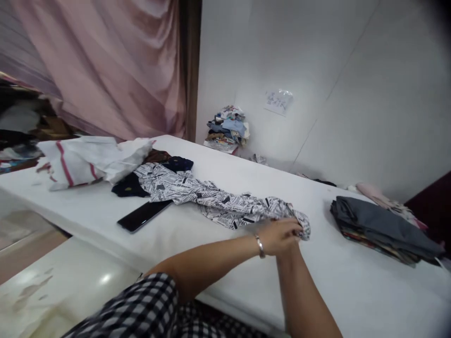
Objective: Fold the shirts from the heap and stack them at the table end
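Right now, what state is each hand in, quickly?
Left hand: fingers bent at one end of the printed cloth; grip cannot be told.
Right hand: mostly hidden by the left; cannot be told.

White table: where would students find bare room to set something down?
Bare table shows behind the printed fabric, between the phone and the left forearm, and in front of the gray folded stack. Crowded: where striped white cloth, dark fabric and printed fabric meet.
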`<state>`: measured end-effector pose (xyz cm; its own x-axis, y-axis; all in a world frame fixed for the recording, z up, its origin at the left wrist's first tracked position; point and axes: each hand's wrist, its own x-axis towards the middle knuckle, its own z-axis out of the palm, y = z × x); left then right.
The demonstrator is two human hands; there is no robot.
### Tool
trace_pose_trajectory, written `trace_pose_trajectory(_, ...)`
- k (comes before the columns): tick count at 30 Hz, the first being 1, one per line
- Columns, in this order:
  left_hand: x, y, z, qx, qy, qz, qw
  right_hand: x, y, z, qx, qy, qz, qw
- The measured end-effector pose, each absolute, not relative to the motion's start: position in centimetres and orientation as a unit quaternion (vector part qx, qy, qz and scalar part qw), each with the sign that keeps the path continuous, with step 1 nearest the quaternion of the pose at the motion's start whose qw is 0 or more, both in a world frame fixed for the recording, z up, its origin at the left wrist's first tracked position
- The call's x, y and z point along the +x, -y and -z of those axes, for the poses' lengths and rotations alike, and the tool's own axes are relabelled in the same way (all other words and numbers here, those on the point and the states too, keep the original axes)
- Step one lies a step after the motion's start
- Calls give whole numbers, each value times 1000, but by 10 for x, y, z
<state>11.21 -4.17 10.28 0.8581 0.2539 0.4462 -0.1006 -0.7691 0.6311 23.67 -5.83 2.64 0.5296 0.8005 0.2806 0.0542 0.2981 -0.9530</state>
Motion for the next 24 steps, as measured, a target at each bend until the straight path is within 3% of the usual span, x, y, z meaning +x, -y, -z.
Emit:
trace_pose_trajectory(3,84,15,-102,892,-93,-311,315,266,65,-33,-509,405,-236,722)
trace_pose_trajectory(5,68,-10,-100,903,-163,-322,235,276,69,-38,-451,311,-234,803)
trace_pose_trajectory(8,50,-50,-94,923,-279,-239,113,275,70,-42,-321,128,-273,898)
trace_pose_trajectory(12,38,-94,-81,908,-400,-95,82,264,66,-44,-261,79,-328,904)
trace_pose_trajectory(16,41,-123,-82,886,-448,-70,96,262,62,-46,-268,27,-354,896)
trace_pose_trajectory(21,73,-123,-127,871,-458,-141,107,267,61,-47,-247,-9,-376,893)
trace_pose_trajectory(24,99,-92,-154,876,-393,-260,102,271,60,-46,-235,-12,-366,900)
